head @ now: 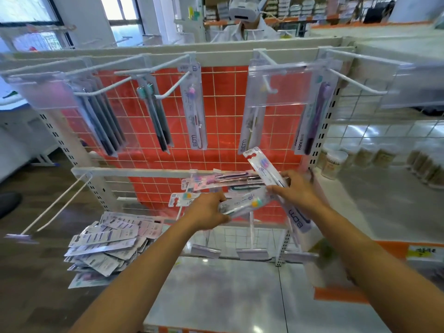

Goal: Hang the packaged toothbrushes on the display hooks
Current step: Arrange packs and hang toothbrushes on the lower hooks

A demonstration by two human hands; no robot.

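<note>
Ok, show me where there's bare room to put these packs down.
Free: the grey shelf right of the pack pile; also the white shelf in front of the jars. Crowded: where the pile lies.

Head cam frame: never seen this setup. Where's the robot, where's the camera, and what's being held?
There is no robot here. A person wears one wide-angle camera on the head, looking forward and down, so the two bare arms reaching in are their own. This is the only view.

In front stands a display rack, a white wire grid over a red backing. White hooks stick out from its top rail, and several carry hanging packs of toothbrushes.

The left hand grips a bundle of packs lying crosswise. The right hand pinches a single pack, tilted with its hang-hole end up. A heap of packs, not yet hung, lies low at the left.
</note>
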